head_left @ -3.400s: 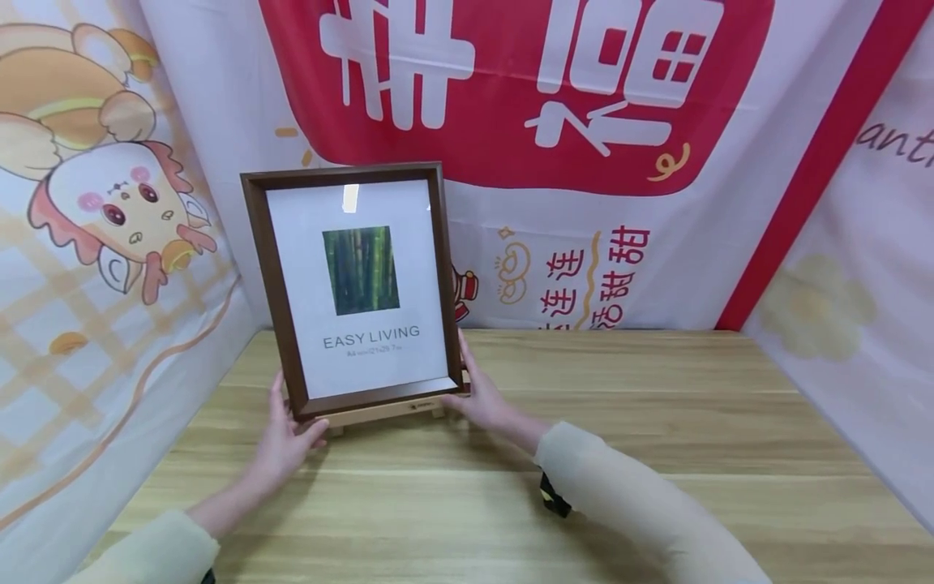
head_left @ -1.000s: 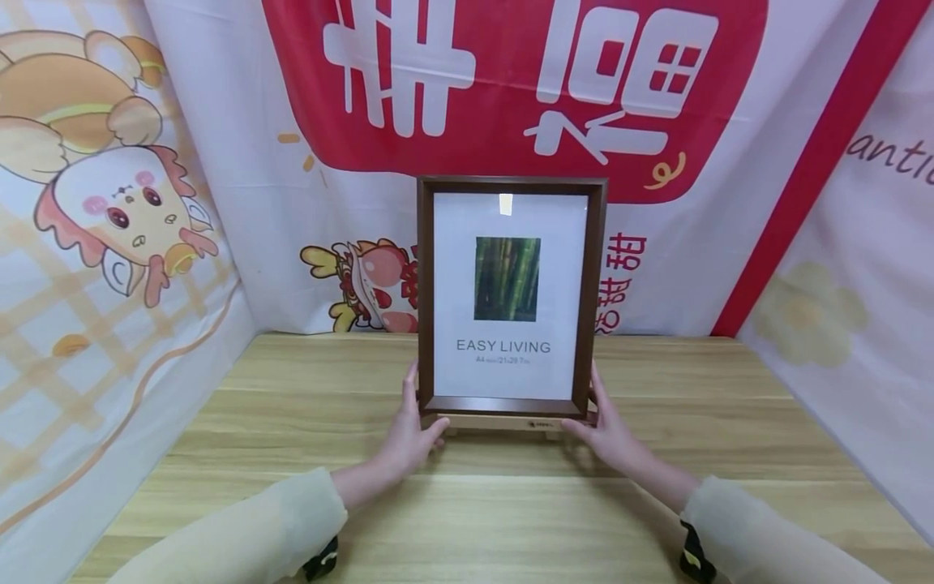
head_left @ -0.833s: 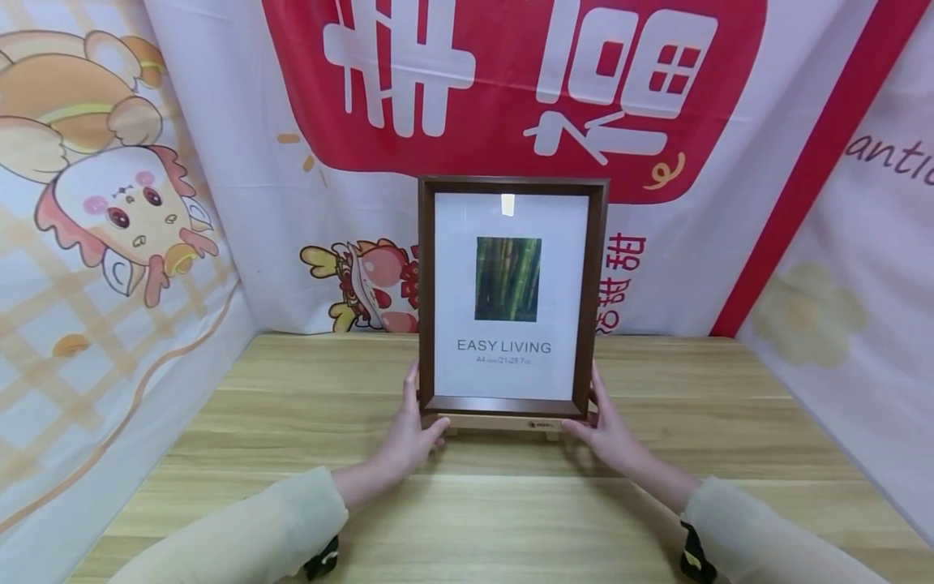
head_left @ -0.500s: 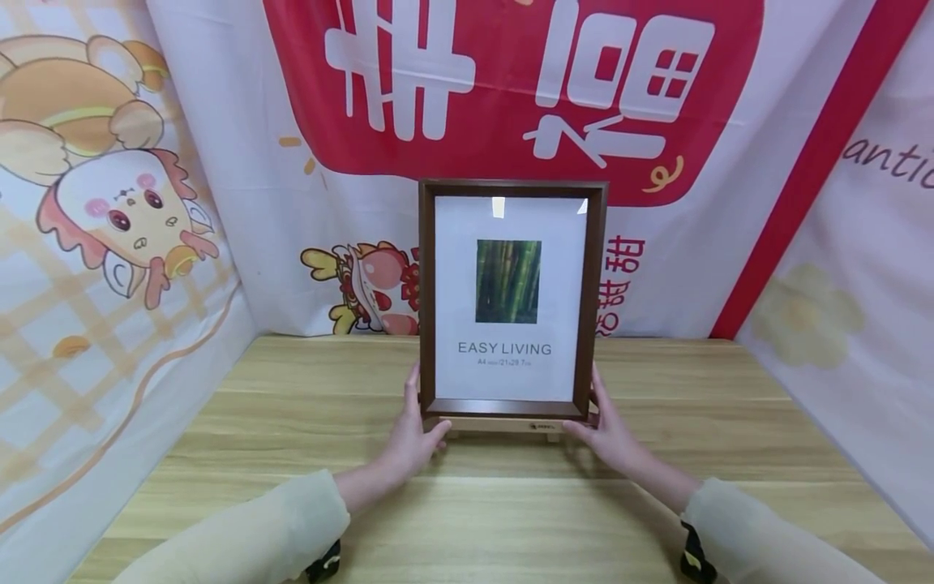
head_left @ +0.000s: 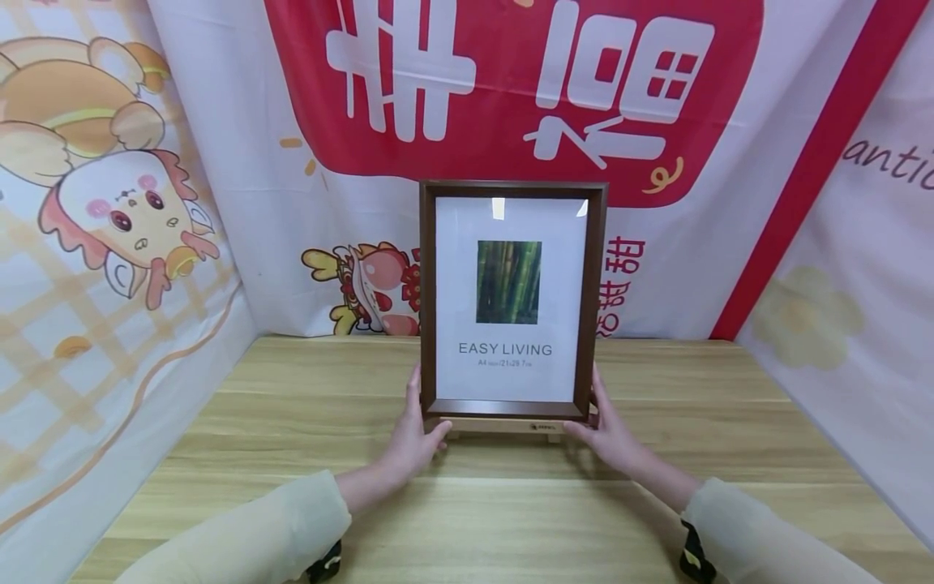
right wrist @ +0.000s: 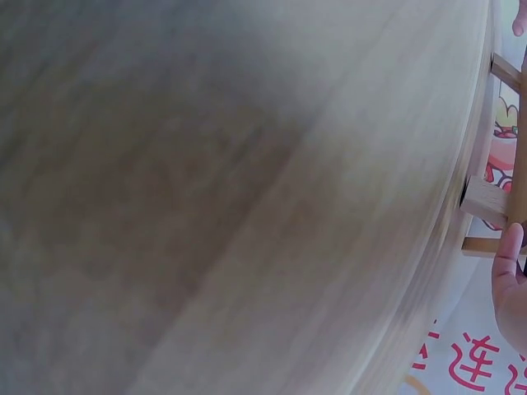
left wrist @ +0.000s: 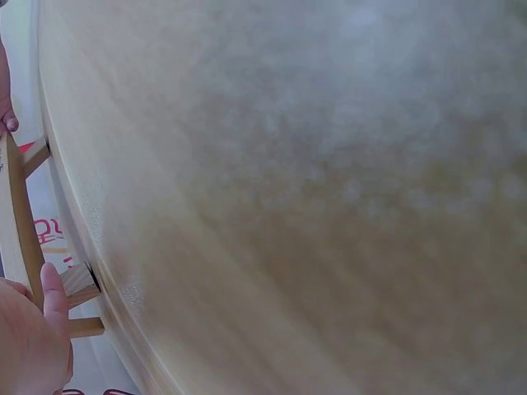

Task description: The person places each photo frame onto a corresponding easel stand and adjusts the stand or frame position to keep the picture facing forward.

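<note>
In the head view a dark brown picture frame [head_left: 429,300] with a bamboo picture and the words EASY LIVING stands upright, facing me. It sits on the ledge of a small light-wood tabletop easel [head_left: 499,425]. My left hand [head_left: 411,438] grips the easel's lower left end, thumb on the ledge front and fingers up along the frame's side. At the lower right end my right hand [head_left: 607,430] holds it the same way. The left wrist view shows the easel's wooden legs [left wrist: 85,327] on the table. Behind the frame, most of the easel and some fingertips are hidden.
The wood-grain table [head_left: 467,519] reaches back to a white and red printed cloth [head_left: 350,211]. Printed cloth also hangs at the left side [head_left: 131,341] and at the right side [head_left: 839,324].
Since the oldest frame, both hands have brought the easel with the picture frame rightward to the middle and turned it squarely forward. Over the last second they have stayed nearly still.
</note>
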Demonstrator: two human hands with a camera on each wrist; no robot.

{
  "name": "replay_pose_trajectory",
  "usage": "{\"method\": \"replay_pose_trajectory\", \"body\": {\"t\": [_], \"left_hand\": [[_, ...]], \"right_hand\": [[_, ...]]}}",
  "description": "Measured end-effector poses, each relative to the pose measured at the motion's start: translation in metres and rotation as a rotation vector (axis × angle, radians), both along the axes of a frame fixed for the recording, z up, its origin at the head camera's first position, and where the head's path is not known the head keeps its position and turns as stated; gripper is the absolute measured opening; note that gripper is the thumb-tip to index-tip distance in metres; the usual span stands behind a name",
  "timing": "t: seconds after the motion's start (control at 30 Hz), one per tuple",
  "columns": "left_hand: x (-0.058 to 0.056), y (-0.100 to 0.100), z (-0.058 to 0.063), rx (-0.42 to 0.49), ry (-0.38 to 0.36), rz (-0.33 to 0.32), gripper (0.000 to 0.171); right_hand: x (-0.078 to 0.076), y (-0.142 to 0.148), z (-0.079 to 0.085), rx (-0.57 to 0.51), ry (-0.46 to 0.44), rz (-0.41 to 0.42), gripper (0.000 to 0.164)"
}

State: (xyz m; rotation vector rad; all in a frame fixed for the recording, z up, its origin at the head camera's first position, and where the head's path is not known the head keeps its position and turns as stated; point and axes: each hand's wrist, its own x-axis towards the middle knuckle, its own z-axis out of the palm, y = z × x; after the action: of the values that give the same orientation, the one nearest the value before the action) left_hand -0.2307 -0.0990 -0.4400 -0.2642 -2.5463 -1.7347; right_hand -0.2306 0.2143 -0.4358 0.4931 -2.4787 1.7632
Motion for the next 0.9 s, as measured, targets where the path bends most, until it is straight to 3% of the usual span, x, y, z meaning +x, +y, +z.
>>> {"method": "replay_pose_trajectory", "body": {"t": [0.67,0.9], "left_hand": [[0.001,0.001,0.000,-0.002,0.023,-0.015,0.113],[0.002,-0.013,0.001,-0.047,0.041,-0.006,0.106]], "right_hand": [[-0.001,-0.002,0.000,-0.005,0.008,-0.035,0.115],[0.005,0.004,0.003,-0.013,-0.016,-0.032,0.111]]}}
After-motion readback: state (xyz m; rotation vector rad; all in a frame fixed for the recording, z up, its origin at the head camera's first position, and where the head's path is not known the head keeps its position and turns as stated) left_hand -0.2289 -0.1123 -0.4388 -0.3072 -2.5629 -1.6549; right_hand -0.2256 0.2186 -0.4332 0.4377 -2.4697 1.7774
